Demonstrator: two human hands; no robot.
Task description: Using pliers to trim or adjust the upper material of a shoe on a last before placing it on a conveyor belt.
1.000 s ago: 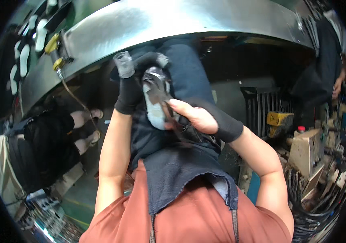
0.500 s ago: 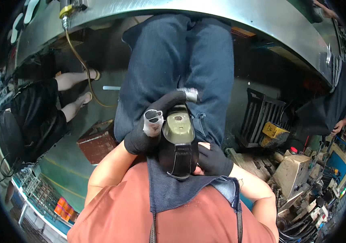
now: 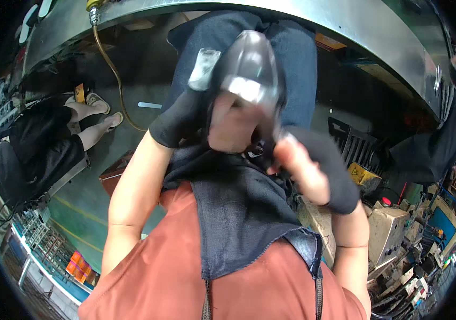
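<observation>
Two legs (image 3: 90, 140) of another person show at the far left, beside a thin brown hose (image 3: 118, 80) that hangs down from the metal table (image 3: 345, 21). Near the hose's lower end stands a reddish-brown box (image 3: 115, 175), partly hidden by the forearm.

Next comes the left hand (image 3: 185, 114), in a black glove with clear tape wrapped round one fingertip; it grasps the shoe (image 3: 252, 64) along its left side.

The shoe is held up over the lap, in front of the dark blue trousers (image 3: 298, 80), its rounded toe pointing away from the wearer toward the table. Its upper is black and glossy, with pale streaks of light along the toe and a bright white glare across the middle. The end nearer the wearer shows a dull brown patch; blur hides whether this is lining or another piece.

Right of it, the right hand (image 3: 313, 168), black-gloved with bare fingertips, is close by the shoe's near end, too blurred to tell whether it grips anything. Farther right are a yellow block (image 3: 364, 173) and a beige machine (image 3: 387, 226) with a red button (image 3: 385, 201).
</observation>
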